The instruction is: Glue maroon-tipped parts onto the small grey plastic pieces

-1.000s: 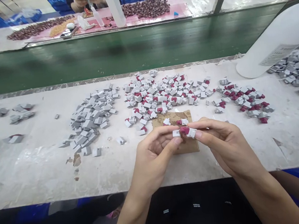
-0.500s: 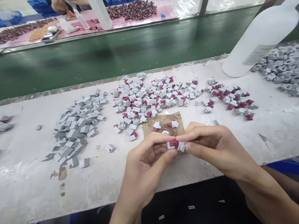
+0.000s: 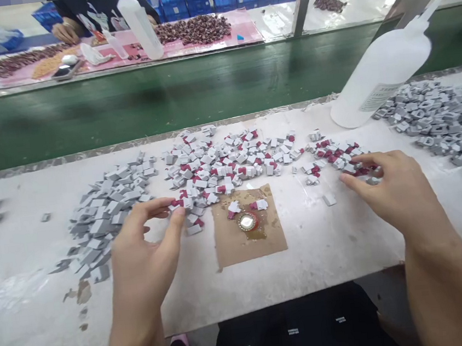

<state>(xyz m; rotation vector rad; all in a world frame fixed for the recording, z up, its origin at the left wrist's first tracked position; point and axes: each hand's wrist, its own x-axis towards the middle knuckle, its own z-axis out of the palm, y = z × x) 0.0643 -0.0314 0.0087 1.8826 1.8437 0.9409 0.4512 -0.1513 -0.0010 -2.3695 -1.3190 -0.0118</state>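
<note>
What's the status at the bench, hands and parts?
Left hand open at the near edge of the middle pile. Right hand open, fingertips on the red-and-grey pile. Cardboard pad between them, nothing blocking.

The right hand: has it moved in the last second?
Yes. The right hand has left its spot over the brown card and gone rightward to the red-and-grey pile.

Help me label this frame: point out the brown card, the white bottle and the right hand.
brown card [image 3: 239,246], head view, bare lower part.
white bottle [image 3: 381,72], head view, middle of body.
right hand [image 3: 398,191], head view, back of hand.
</note>
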